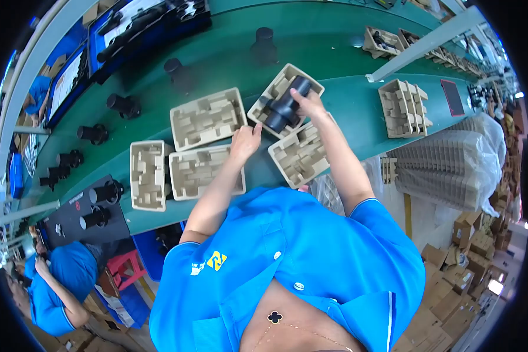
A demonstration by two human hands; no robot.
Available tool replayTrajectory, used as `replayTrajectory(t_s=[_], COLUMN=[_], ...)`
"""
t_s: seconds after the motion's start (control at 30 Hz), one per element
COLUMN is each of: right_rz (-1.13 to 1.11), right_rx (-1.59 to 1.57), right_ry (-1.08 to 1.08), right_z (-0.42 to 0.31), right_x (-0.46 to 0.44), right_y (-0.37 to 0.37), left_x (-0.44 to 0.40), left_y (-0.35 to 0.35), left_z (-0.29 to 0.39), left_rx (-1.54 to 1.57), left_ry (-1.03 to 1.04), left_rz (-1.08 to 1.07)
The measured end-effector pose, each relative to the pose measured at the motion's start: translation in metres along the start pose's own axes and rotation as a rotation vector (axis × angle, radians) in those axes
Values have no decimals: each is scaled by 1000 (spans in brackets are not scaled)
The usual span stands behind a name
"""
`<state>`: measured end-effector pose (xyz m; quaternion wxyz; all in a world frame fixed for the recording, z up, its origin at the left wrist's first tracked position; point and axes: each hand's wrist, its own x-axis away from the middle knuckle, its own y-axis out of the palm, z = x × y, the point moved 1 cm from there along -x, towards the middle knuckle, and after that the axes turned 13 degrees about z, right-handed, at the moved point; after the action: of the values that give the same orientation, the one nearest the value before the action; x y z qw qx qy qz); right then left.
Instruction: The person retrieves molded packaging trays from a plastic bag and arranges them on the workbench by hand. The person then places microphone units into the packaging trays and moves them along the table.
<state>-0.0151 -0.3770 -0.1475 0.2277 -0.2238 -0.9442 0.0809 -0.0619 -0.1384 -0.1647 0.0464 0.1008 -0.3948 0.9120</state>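
Observation:
My right hand (311, 105) is wrapped round a black, tube-shaped scope-like device (284, 110), which lies tilted over a beige moulded-pulp tray (287, 71). Whether the device is fully seated in the tray's hollows I cannot tell. At the near left corner of that same tray, my left hand (247, 142) grips the rim with its fingers curled. Another pulp tray (208, 119) sits just left of it. Nearer my body are a lower left tray (199, 173) and a lower right tray (299, 154), both partly covered by my forearms.
Black devices (123, 105) stand along the green bench (229, 53). A narrow pulp tray (148, 176) lies at left, a stack of trays (403, 108) at right. A metal post (428, 44) crosses the right side. Wrapped tray stacks (446, 164) stand beyond. A co-worker (64, 281) sits lower left.

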Motion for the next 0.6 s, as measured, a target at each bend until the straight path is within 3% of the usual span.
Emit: replayTrajectory(t_s=[0.03,0.1,0.17,0.2,0.3,0.4,0.53,0.57,0.6], right_rz=[-2,553,525,602,391,235,352,316,302], right_rx=[41,676,491,490,633,689,430,43,-64], right_ry=[-15,-588,-601,-587,-199,39,28,74,109], right_z=[5,24,-3,17,31,-14,-2,-7,-4], right_x=[-6,2,34,21,-6,-36,-128,-140,-170], right_y=[3,13,-11,-15,-42,-70,-104,-116,-122], left_x=[-1,-20,-14,-15,-25,-75,-160,-172,-181], left_y=[-3,33,40,45,52,71,105,111,118], left_z=[12,-9,9,14,44,67,127,147,161], left_rx=[-15,191,367,503,557,385,356,376,393], left_ry=[-36,-143,-227,-275,-375,-262,-173,-164,-91], left_rz=[-102,-150,-74,-40,60,1,-107,-126,-118])
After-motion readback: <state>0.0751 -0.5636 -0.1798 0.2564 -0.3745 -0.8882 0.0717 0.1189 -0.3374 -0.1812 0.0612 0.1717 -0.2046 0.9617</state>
